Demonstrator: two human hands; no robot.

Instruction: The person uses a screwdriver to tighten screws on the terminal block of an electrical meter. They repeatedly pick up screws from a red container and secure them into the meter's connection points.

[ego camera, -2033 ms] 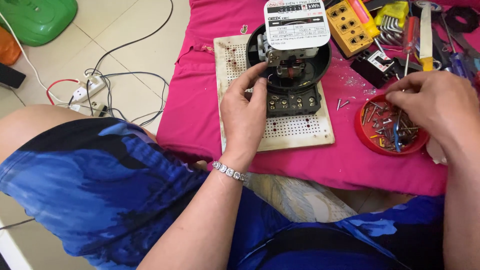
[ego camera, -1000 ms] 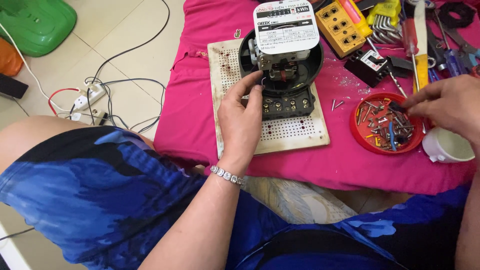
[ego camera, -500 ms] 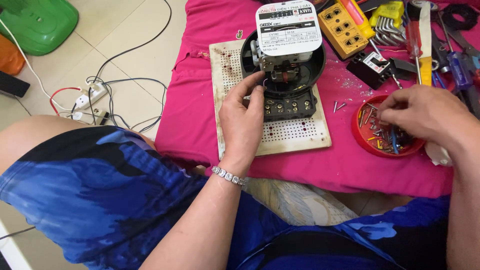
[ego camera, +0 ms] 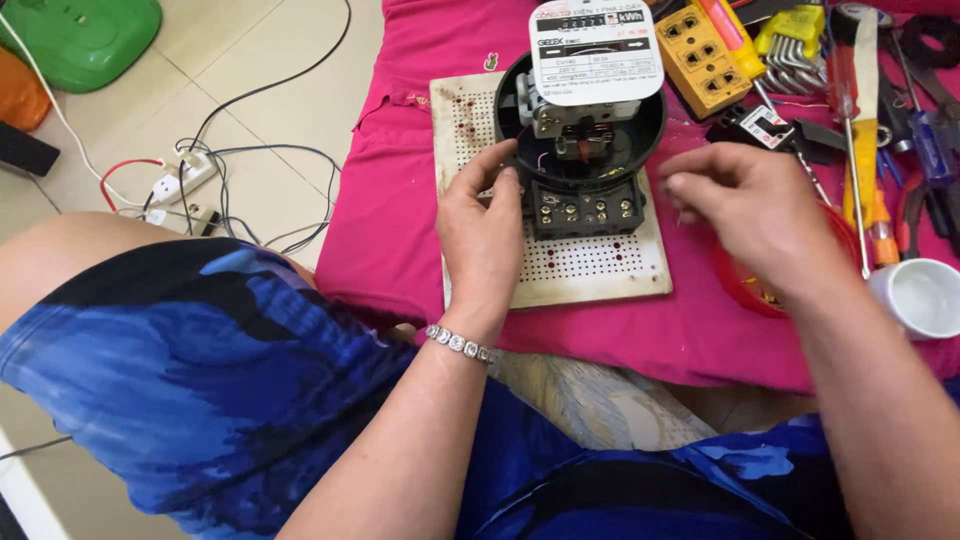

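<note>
**Meter steadied, right hand beside it**

Left hand [ego camera: 482, 228] grips left rim of round black meter [ego camera: 582, 140], fingers curled against it. Meter sits on pegboard [ego camera: 560, 265] over pink cloth [ego camera: 385, 230]. Right hand [ego camera: 752, 212] hovers just right of meter, fingertips pinched together; whether they hold anything, cannot tell. Red dish [ego camera: 740, 285] lies beneath it, white cup [ego camera: 925, 297] further right.

Home repair corner: tiled floor [ego camera: 250, 60] with loose cables [ego camera: 230, 150], pink cloth [ego camera: 390, 230] as work surface, scattered screwdrivers [ego camera: 855, 130], hex keys [ego camera: 795, 35], opened meter [ego camera: 585, 110].
</note>
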